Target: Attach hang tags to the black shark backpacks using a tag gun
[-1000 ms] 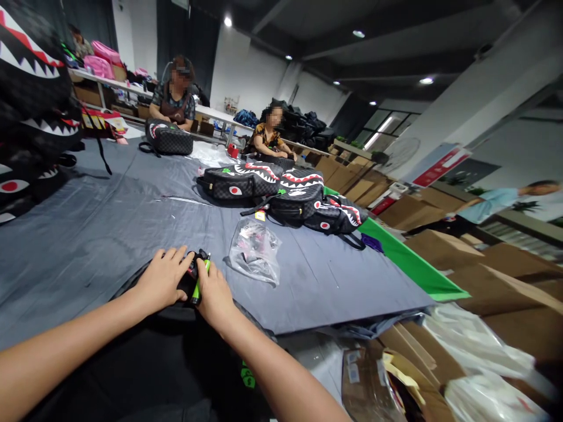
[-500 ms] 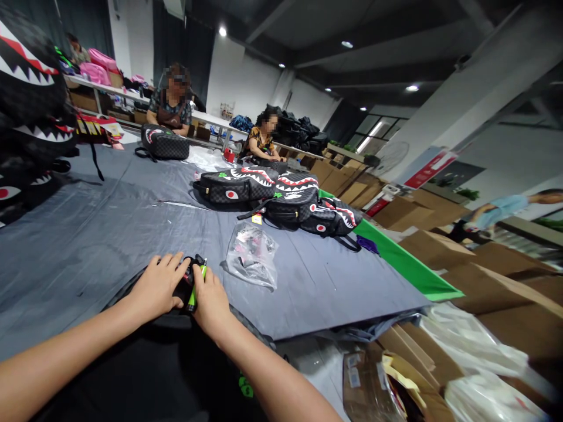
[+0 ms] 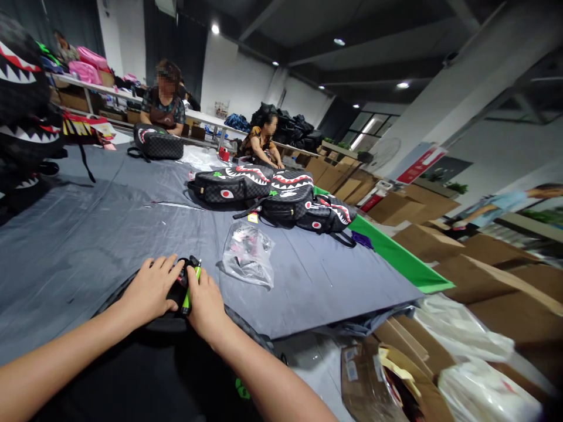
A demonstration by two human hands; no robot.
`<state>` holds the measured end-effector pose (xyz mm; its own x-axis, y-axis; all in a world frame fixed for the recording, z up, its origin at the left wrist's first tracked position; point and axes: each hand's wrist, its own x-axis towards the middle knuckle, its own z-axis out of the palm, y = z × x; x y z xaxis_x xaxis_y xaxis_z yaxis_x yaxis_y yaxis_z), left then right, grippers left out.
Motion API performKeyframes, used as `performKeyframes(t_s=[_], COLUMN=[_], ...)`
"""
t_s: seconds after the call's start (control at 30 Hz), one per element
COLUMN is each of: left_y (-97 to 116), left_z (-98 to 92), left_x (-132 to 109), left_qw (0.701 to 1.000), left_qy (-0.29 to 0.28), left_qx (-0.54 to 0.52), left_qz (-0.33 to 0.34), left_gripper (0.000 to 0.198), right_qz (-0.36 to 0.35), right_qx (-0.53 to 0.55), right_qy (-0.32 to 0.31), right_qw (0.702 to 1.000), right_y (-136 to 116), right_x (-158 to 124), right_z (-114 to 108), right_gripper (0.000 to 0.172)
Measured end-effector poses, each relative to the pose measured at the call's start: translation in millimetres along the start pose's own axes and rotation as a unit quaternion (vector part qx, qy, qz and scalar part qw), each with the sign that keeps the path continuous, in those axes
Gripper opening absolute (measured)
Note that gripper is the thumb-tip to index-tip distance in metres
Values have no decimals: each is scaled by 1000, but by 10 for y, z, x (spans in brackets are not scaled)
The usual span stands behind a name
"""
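My left hand [image 3: 149,290] and my right hand [image 3: 203,305] meet on the top edge of a black backpack [image 3: 167,357] lying in front of me on the grey-covered table [image 3: 109,228]. Between them I grip a small black part of the bag [image 3: 179,288], and a green lighter [image 3: 187,294] stands upright against my right hand's fingers. What the black part is cannot be made out. A crumpled clear plastic bag [image 3: 247,253] with small items lies just beyond my right hand.
Three black shark-mouth backpacks [image 3: 272,196] lie mid-table, and more are stacked at the far left [image 3: 21,111]. Two people sit at the far side with another backpack [image 3: 156,142]. Cardboard boxes [image 3: 461,275] and plastic wrap [image 3: 466,351] fill the floor on the right, beside a green sheet [image 3: 396,258].
My view has swung a little to the right, so everything has shifted left in the picture. My hands keep the same hold on the bag's top and the lighter.
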<state>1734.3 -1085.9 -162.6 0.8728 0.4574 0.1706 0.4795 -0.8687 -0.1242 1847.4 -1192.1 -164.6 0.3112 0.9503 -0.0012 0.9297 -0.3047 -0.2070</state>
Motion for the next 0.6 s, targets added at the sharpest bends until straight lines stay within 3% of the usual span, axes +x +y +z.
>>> performKeyframes(t_s=[0.47, 0.6], left_y=[-47, -59], left_z=[48, 41], left_x=[-16, -11], left_qw=[1000, 999], left_qy=[19, 24], left_qx=[19, 15], left_qz=[15, 20], left_gripper=[77, 76], right_qz=[-4, -20], right_qx=[5, 18], right_qy=[34, 1], right_qw=[999, 1000], right_y=[10, 40], right_x=[-20, 0], right_z=[13, -59], right_gripper=[88, 89])
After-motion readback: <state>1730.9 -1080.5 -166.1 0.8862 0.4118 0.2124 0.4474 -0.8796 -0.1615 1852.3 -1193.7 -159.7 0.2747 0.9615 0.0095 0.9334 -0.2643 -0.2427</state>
